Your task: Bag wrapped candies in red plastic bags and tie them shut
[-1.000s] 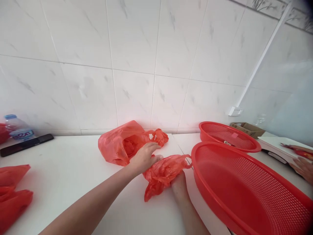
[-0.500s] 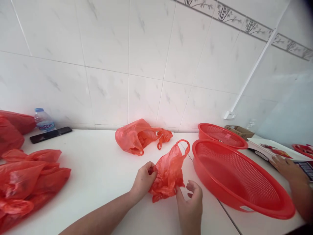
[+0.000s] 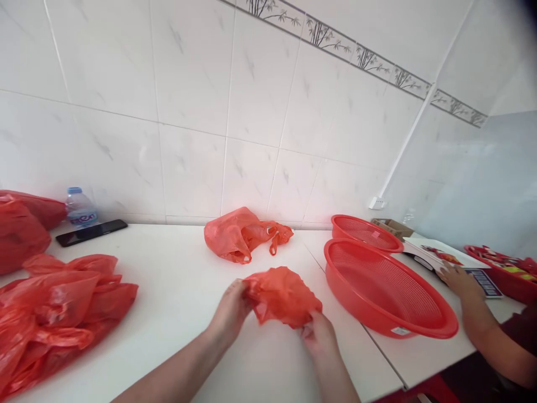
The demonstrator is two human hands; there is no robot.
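Evidently both hands are clamped on one crumpled red plastic bag [image 3: 285, 296], which spans the gap between them above the near middle of the table [image 3: 168, 291]. The left hand [image 3: 231, 305] grips its left edge, with the fingertips partly hidden by the plastic. The right hand [image 3: 321, 336] pinches its near right corner between thumb and fingers, so most of the bag lies to the left of that hand and on its far side.

Just beyond the held bag, slightly left, a second red bag [image 3: 226, 235] slumps near the tiled wall [image 3: 188, 168], its handles trailing right. To the right of the right hand sits a large red basket [image 3: 361, 302], with a smaller red basket [image 3: 361, 226] on its far side. Farther right, a co-worker's hand [image 3: 455, 280] is at a white scale [image 3: 415, 244], and a cardboard box [image 3: 394, 228] stands behind it. Well apart on the left lie knotted red bags [image 3: 62, 308]; beyond them are a black phone [image 3: 92, 233] and a clear bottle [image 3: 81, 212].
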